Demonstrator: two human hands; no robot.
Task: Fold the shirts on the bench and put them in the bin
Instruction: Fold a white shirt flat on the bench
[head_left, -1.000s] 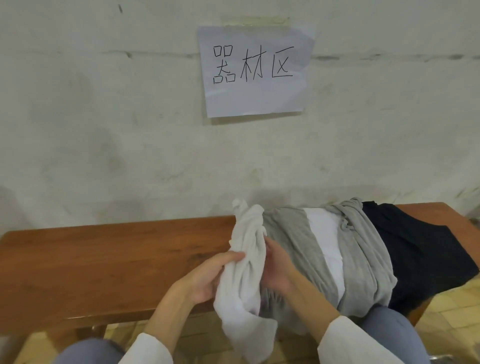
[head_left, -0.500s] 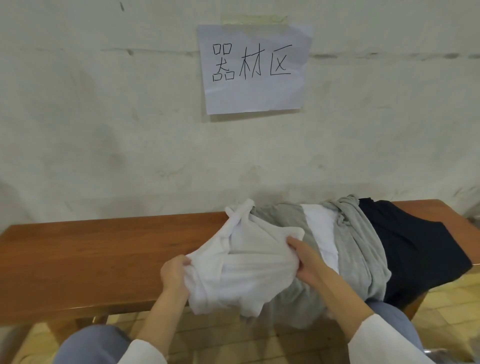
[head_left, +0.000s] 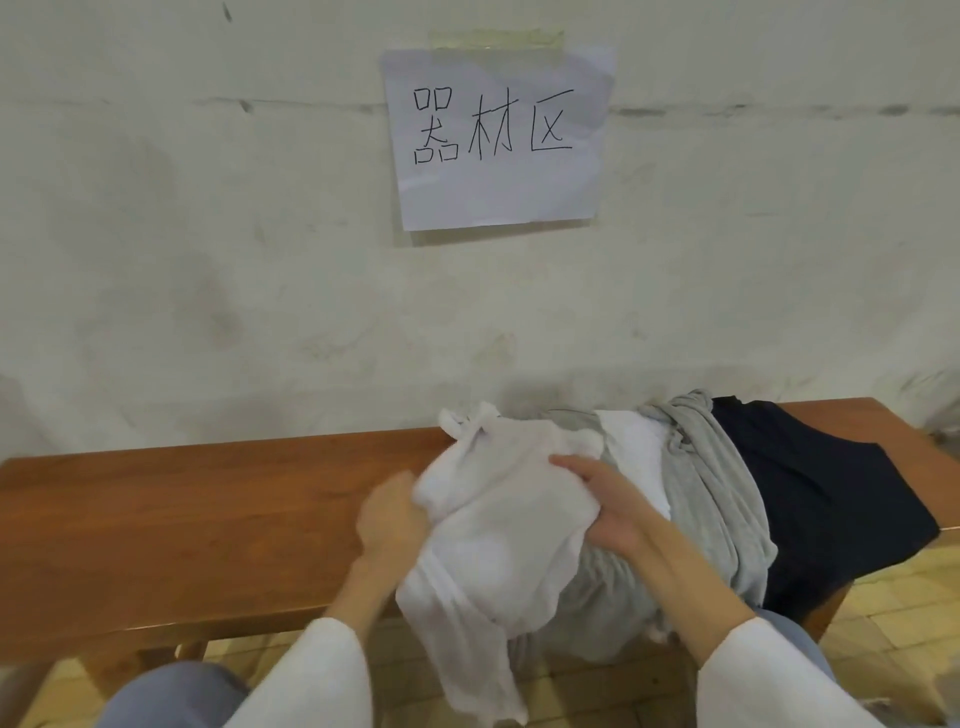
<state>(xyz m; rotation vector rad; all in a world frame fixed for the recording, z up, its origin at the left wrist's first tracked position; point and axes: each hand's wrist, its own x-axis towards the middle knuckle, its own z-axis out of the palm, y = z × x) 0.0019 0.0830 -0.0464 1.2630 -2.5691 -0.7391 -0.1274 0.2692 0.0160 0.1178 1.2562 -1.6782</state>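
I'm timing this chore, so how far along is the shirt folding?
Done: nothing visibly; no folded shirt or bin is in view. In hand: the left hand and right hand hold a bunched white shirt over the bench edge. To do: the grey shirt, a white piece inside it and the dark shirt lie heaped.

The plain white shirt (head_left: 498, 519) in front of you carries no print. Next to it you see a light grey shirt (head_left: 727, 509) with another white piece (head_left: 636, 457) showing in it, then a dark navy shirt (head_left: 821, 499) (nearly black in this light). The worktop (head_left: 182, 519) is reddish-brown wood. Your sleeves (head_left: 317, 686) are white, your trousers (head_left: 171, 696) blue-grey. The floor (head_left: 909, 613) is pale yellow tile; the paper sign (head_left: 498, 197) is white with black handwriting.
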